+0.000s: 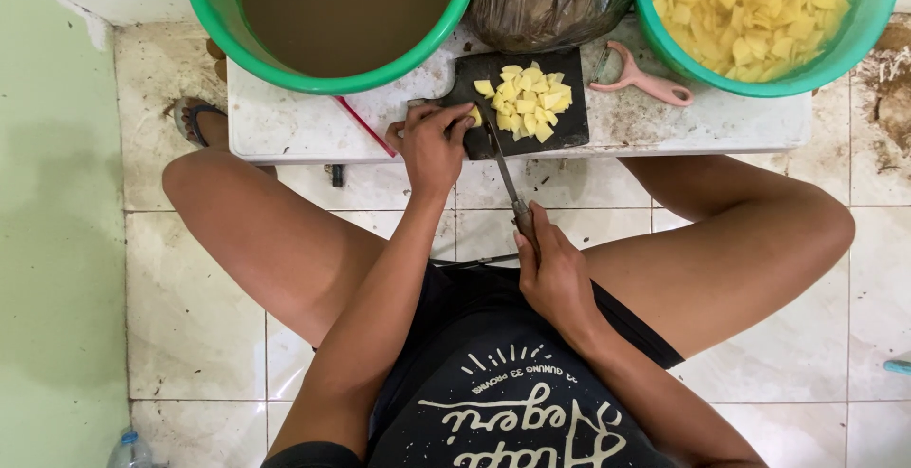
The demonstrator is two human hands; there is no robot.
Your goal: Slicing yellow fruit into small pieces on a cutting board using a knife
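On black board: knife tip points away, axis near-vertical; right hand fingers grip handle, left hand fingers pinch potato.

Long knife with a thin grey blade and a dark handle, slanted, tip down on a black cutting board and handle out over the near edge, gripped in the right hand. Small yellow piece pinned under the left hand fingertips at the board's left edge, right beside the blade. Heap of little yellow cubes in the middle of the board, cut small and piled loosely.
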